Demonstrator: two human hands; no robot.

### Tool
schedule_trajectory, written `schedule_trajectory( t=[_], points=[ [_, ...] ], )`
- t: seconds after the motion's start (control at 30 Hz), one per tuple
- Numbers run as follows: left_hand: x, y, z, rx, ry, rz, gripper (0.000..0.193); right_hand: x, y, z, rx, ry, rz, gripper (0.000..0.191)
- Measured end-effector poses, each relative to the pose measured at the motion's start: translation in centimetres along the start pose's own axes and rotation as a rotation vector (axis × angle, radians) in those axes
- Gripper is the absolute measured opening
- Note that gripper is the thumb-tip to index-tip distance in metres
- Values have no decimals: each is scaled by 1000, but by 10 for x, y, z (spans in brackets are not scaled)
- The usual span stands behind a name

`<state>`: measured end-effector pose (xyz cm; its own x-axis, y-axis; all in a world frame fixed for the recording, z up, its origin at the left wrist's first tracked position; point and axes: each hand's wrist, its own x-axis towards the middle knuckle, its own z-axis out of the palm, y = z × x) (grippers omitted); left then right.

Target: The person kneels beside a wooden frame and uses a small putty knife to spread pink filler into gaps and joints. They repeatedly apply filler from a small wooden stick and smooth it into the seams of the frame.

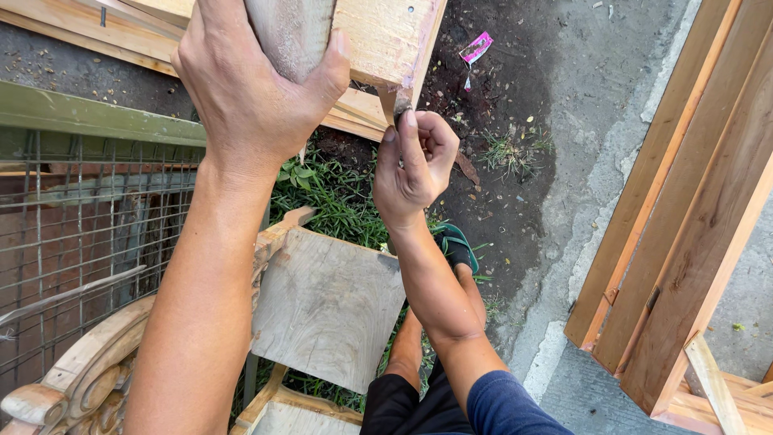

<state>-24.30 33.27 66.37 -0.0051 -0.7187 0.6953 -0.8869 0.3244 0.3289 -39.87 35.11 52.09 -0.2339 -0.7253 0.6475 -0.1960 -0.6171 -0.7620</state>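
My left hand [245, 89] is wrapped tight around a rounded grey wooden piece [291, 32]; thumb on one side, fingers curled behind, so that grip is fully closed on it. Just to the right of it, my right hand [412, 165] is pinched shut, thumb and forefinger pressed together on something small and dark [400, 107] at the lower corner of the pale wooden plank [386, 36]. I cannot tell what that small thing is: a nail, a peg or a chip, it is mostly hidden by the fingertips.

The plank corner sits directly above the right grip and touches it; the grey piece passes up out of view above the left grip.

To do this step well, I judge the left grip should brace the grey piece firmly so nothing twists while the right works. The right pinch looks shallow, so I would seat the fingertips closer to the wood before any pull or push, and keep the wrist in line with the plank edge rather than bent. A slip there could scrape the knuckles on the corner.

Below both grips lie a carved chair frame [88, 370] and a flat grey panel [326, 306], with a wire mesh fence [80, 217] off to the left.
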Motion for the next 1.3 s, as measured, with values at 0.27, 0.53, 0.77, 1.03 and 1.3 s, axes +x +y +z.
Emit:
schedule_trajectory(
  t=[0.27, 0.53, 0.77, 1.03, 1.3],
  points=[
    [-4, -1, 3, 11, -4, -6, 52, -9, 1, -1, -14, 2, 36, 42],
    [-4, 0, 4, 25, -10, -6, 54, 2, 5, -5, -49, 69, 2, 42],
    [-2, 2, 2, 5, 4, -12, 55, 6, 2, -11, -109, 98, -88, 47],
    [-1, 4, -1, -6, 25, -13, 56, 12, -7, -23, -109, 27, -94, 49],
    [2, 8, -7, -12, 30, -34, 57, 19, -14, -26, -158, 33, -91, 44]
  ],
)
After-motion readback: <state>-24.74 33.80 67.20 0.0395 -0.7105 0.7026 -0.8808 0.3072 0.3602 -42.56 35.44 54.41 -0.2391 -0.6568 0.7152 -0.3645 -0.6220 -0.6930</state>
